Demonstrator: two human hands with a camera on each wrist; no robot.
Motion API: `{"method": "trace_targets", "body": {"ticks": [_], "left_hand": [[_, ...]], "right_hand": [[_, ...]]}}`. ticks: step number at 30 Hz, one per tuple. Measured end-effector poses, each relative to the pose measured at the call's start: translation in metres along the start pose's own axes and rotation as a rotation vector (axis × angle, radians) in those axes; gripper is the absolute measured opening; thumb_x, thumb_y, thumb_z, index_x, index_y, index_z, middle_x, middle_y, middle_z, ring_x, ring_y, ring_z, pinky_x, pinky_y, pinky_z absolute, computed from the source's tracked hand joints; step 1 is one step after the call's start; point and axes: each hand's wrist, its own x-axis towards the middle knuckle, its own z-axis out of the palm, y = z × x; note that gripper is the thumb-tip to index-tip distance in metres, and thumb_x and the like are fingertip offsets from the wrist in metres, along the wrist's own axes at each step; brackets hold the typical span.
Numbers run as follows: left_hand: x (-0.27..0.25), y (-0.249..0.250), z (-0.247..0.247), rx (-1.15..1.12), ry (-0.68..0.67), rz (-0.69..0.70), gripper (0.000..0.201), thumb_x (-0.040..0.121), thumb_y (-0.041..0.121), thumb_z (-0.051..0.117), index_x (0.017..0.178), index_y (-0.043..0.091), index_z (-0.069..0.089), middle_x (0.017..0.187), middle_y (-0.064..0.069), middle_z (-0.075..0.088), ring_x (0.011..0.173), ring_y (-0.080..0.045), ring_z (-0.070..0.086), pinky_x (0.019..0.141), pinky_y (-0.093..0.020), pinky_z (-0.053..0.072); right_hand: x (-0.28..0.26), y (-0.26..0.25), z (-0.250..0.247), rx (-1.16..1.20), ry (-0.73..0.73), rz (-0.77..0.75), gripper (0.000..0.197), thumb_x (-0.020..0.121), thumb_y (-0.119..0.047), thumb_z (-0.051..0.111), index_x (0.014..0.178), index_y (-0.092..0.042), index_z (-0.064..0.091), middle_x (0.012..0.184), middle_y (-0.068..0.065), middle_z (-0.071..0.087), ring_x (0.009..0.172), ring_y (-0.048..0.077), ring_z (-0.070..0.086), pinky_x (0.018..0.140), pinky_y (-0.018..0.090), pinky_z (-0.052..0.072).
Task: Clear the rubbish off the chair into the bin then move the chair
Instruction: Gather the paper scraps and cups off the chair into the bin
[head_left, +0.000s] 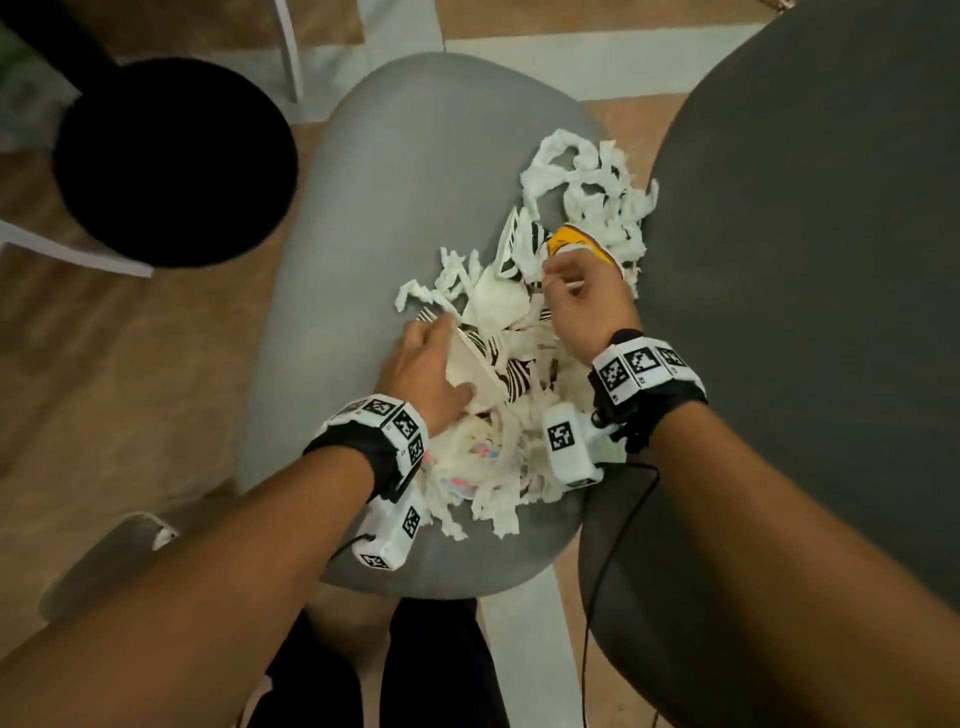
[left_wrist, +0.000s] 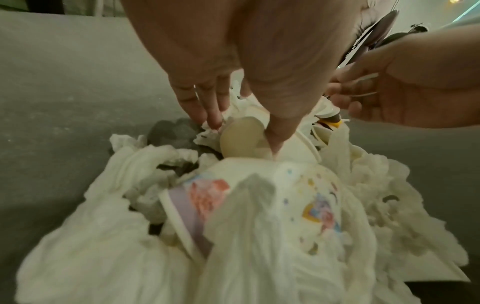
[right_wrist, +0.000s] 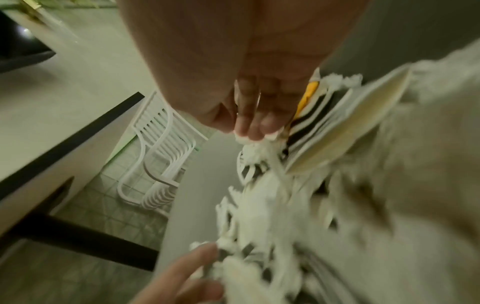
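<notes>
Rubbish (head_left: 498, 374) is heaped on the right half of the grey chair (head_left: 395, 197) seat, running from the near edge up towards the far right edge. Mix of shredded white tissue (head_left: 587, 182), crushed paper cups, some zebra-striped, one with a pastel print (left_wrist: 306, 197), plus a yellow wrapper (head_left: 574, 240).

Left hand (head_left: 428, 371): fingers curled into a flattened cream cup (left_wrist: 244, 139), thumb pressed inside it, pinching it. Right hand (head_left: 584, 301): fingers bunched together on tissue and cup edges beside the yellow wrapper.

Handling, judged: all very light, soft, easily crushed. Tissue strips are loose and tangled, likely to trail and drop. Cups are stiffer, so best taken at the rims or scooped from under with the tissue bundled on top.

Seat looks like smooth padded fabric, slightly dished. Dark grey rounded surface (head_left: 831, 260) touches the pile's right side, probably another seat. Black round bin opening (head_left: 174, 161) sits just beyond the chair's left edge, on wood-look floor (head_left: 130, 364). White slatted chair (right_wrist: 161, 160) and tiled floor show in the right wrist view.
</notes>
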Motion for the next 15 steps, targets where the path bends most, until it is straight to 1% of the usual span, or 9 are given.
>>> {"method": "trace_targets", "body": {"ticks": [1, 3, 5, 7, 9, 10, 12, 14, 15], "left_hand": [[0.002, -0.001, 0.0, -0.02, -0.003, -0.005, 0.088, 0.08, 0.031, 0.076, 0.151, 0.029, 0.024, 0.147, -0.004, 0.029, 0.123, -0.028, 0.05, 0.108, -0.039, 0.041], [0.003, -0.004, 0.001, -0.092, -0.005, 0.005, 0.082, 0.08, 0.028, 0.078, 0.149, 0.03, 0.033, 0.14, -0.002, 0.037, 0.12, -0.024, 0.051, 0.106, -0.036, 0.043], [0.004, -0.008, 0.001, -0.15, 0.02, 0.013, 0.074, 0.079, 0.027, 0.078, 0.143, 0.031, 0.041, 0.132, 0.0, 0.045, 0.114, -0.022, 0.055, 0.101, -0.036, 0.047], [0.003, -0.013, 0.001, -0.15, 0.043, 0.009, 0.063, 0.079, 0.028, 0.076, 0.135, 0.029, 0.047, 0.123, 0.0, 0.054, 0.104, -0.02, 0.059, 0.094, -0.037, 0.051], [0.0, -0.017, 0.002, -0.125, 0.043, 0.014, 0.051, 0.079, 0.03, 0.072, 0.126, 0.023, 0.051, 0.113, -0.002, 0.061, 0.099, -0.022, 0.061, 0.089, -0.041, 0.053], [-0.002, -0.019, 0.001, -0.111, 0.042, 0.021, 0.049, 0.079, 0.031, 0.07, 0.124, 0.022, 0.051, 0.11, -0.001, 0.063, 0.099, -0.022, 0.06, 0.087, -0.041, 0.053], [-0.006, -0.022, 0.0, -0.073, 0.058, 0.034, 0.049, 0.08, 0.029, 0.068, 0.125, 0.023, 0.052, 0.107, 0.003, 0.062, 0.102, -0.02, 0.056, 0.087, -0.036, 0.05], [-0.008, -0.023, -0.002, -0.075, 0.11, 0.027, 0.042, 0.083, 0.021, 0.063, 0.124, 0.022, 0.055, 0.103, 0.004, 0.062, 0.101, -0.02, 0.055, 0.088, -0.034, 0.049], [-0.008, -0.023, -0.003, -0.101, 0.137, 0.02, 0.036, 0.086, 0.015, 0.058, 0.122, 0.019, 0.058, 0.103, 0.003, 0.064, 0.099, -0.021, 0.058, 0.089, -0.036, 0.051]], "right_hand": [[0.006, 0.002, -0.007, -0.097, 0.067, -0.026, 0.026, 0.09, -0.018, 0.054, 0.114, -0.019, 0.064, 0.114, 0.002, 0.064, 0.096, 0.021, 0.064, 0.09, 0.034, 0.052], [0.017, 0.005, -0.018, -0.292, 0.158, -0.071, 0.038, 0.087, -0.013, 0.057, 0.124, -0.019, 0.058, 0.13, 0.005, 0.051, 0.116, 0.025, 0.053, 0.103, 0.035, 0.043], [0.026, 0.01, -0.021, -0.503, 0.14, -0.086, 0.054, 0.081, -0.01, 0.061, 0.133, -0.024, 0.051, 0.141, 0.005, 0.043, 0.127, 0.031, 0.041, 0.106, 0.042, 0.037], [0.031, 0.016, -0.016, -0.672, 0.063, -0.089, 0.067, 0.078, -0.01, 0.064, 0.14, -0.029, 0.044, 0.143, 0.004, 0.043, 0.128, 0.033, 0.039, 0.104, 0.046, 0.034], [0.033, 0.021, -0.009, -0.733, 0.038, -0.096, 0.07, 0.079, -0.008, 0.065, 0.141, -0.031, 0.042, 0.14, 0.004, 0.047, 0.127, 0.033, 0.041, 0.103, 0.047, 0.033], [0.033, 0.021, -0.006, -0.739, 0.042, -0.103, 0.069, 0.08, -0.008, 0.066, 0.14, -0.031, 0.043, 0.138, 0.005, 0.049, 0.126, 0.033, 0.042, 0.104, 0.047, 0.033], [0.032, 0.016, -0.004, -0.725, 0.059, -0.108, 0.063, 0.081, -0.013, 0.066, 0.138, -0.029, 0.045, 0.136, 0.006, 0.051, 0.125, 0.034, 0.043, 0.104, 0.047, 0.032], [0.028, 0.01, -0.001, -0.716, 0.097, -0.122, 0.056, 0.084, -0.023, 0.064, 0.136, -0.025, 0.047, 0.135, 0.008, 0.052, 0.124, 0.035, 0.045, 0.104, 0.048, 0.032], [0.025, 0.007, 0.0, -0.711, 0.116, -0.13, 0.054, 0.084, -0.028, 0.064, 0.136, -0.024, 0.047, 0.134, 0.009, 0.052, 0.124, 0.035, 0.045, 0.104, 0.048, 0.032]]}}
